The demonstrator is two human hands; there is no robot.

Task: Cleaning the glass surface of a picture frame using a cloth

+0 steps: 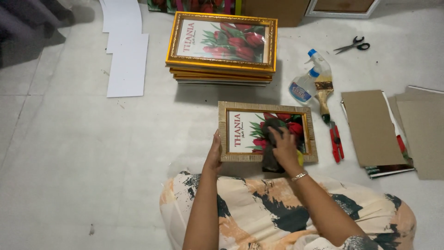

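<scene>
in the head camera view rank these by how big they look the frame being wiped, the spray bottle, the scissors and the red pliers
1. Frame being wiped
2. Spray bottle
3. Red pliers
4. Scissors
The last three look fairly close; the scissors lie farther from the camera, so their rank is unsure.
</scene>
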